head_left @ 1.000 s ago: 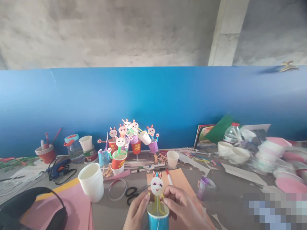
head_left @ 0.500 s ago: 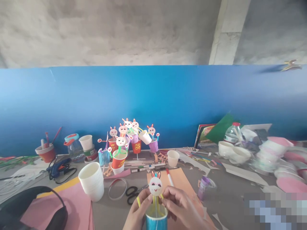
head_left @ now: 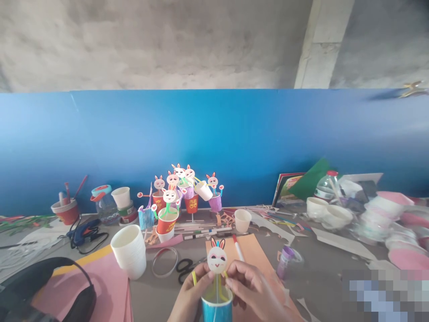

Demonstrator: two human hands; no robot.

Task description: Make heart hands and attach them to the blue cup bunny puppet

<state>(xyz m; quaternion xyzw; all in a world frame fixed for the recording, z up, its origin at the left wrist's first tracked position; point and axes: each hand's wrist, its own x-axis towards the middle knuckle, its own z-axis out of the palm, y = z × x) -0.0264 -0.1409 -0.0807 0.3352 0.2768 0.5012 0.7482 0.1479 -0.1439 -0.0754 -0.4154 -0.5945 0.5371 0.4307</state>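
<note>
A rabbit puppet with a round white head [head_left: 217,261] and pink-lined ears stands upright in a blue paper cup [head_left: 217,311] close in front of me. Its head sits on a thin stick, with yellow pipe cleaner [head_left: 219,287] running down into the cup. My left hand [head_left: 191,291] is closed beside the head, its thumb tip at the head's lower edge; a yellow end [head_left: 194,278] pokes up by its fingers. On the other side, my right hand [head_left: 253,286] pinches the right yellow arm [head_left: 225,274] just below the head.
Finished rabbit cups [head_left: 167,214] stand at the back. Stacked white cups [head_left: 129,252], scissors [head_left: 184,266], a tape ring [head_left: 165,262] and headphones [head_left: 80,290] lie left. Orange paper [head_left: 258,255] with a red-capped marker [head_left: 238,248] is beneath; a purple cup [head_left: 285,263] lies right.
Both hands keep their hold beside the head. The puppet and cup have shifted very slightly left; the whole view has moved a little.
</note>
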